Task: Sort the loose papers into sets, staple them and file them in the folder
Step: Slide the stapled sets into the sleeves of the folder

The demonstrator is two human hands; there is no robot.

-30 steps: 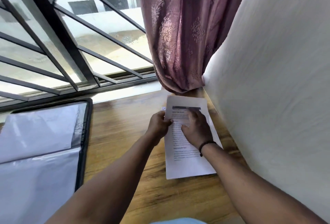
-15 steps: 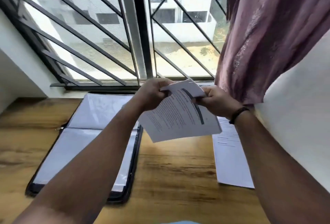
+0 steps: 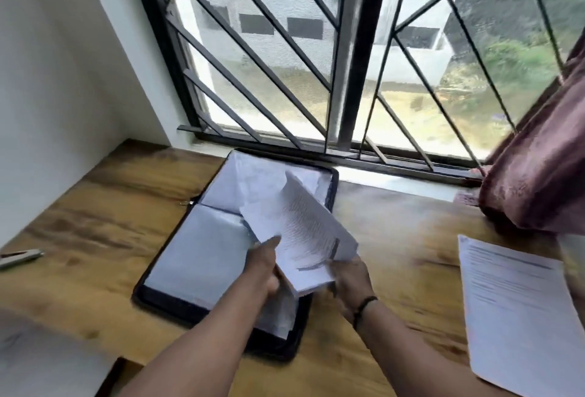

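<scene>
Both hands [image 3: 262,265] [image 3: 349,279] grip paper set [image 3: 304,232] over open folder [image 3: 196,257].

Both forearms bare, no sleeves in view. Left hand [image 3: 264,265] unadorned. Right hand [image 3: 349,279]: thin black band [image 3: 364,306] at wrist.

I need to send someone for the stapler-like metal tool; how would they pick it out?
Start at the wooden desk under the barred window. Go to its far left edge, left of the open black folder. The slim silver tool lies there alone, the only metal item.
</scene>
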